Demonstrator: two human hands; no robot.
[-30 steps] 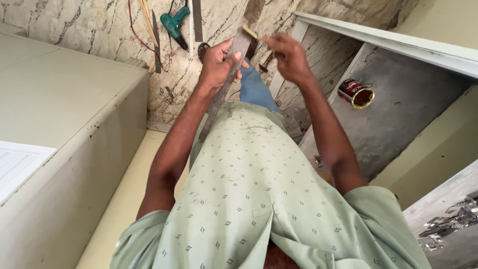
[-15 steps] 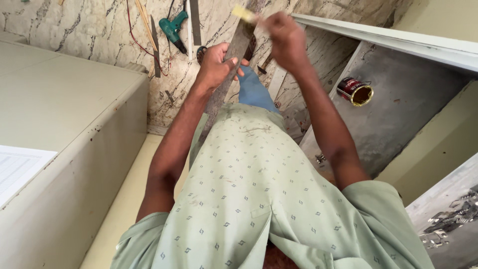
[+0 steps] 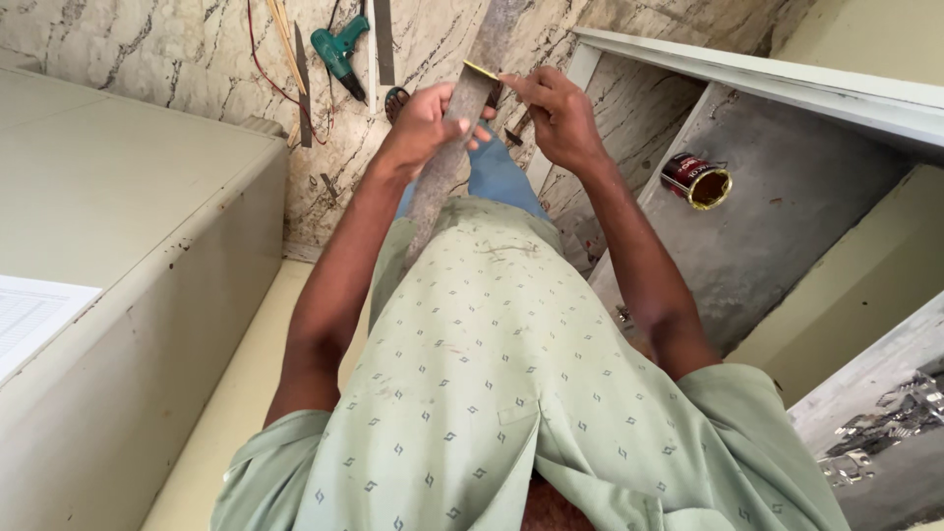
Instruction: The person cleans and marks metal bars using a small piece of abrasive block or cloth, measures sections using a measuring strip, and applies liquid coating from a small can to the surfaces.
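Grip: left hand (image 3: 425, 123) is wrapped around a long grey strip (image 3: 454, 147), grasping it; right hand (image 3: 559, 116) pinches a small yellow piece (image 3: 480, 70) at the strip's edge.
Strip: flat, narrow, dull grey and rough-looking, held in front of the chest, slanting from the shirt up past both hands.
Shirt (image 3: 492, 393): pale green cloth with small diamond marks, smudged near the middle.
Box (image 3: 128, 256): big cream block to the left, smooth, with chipped edges; a white sheet (image 3: 29, 315) lies on top.
Can (image 3: 696, 180): round red tin with a label, lying on its side on a grey slab (image 3: 787, 216), open mouth yellowish.
Floor (image 3: 197, 49): veined marble, with a teal drill (image 3: 339, 51), red wire (image 3: 264, 69) and thin wooden sticks (image 3: 287, 34).
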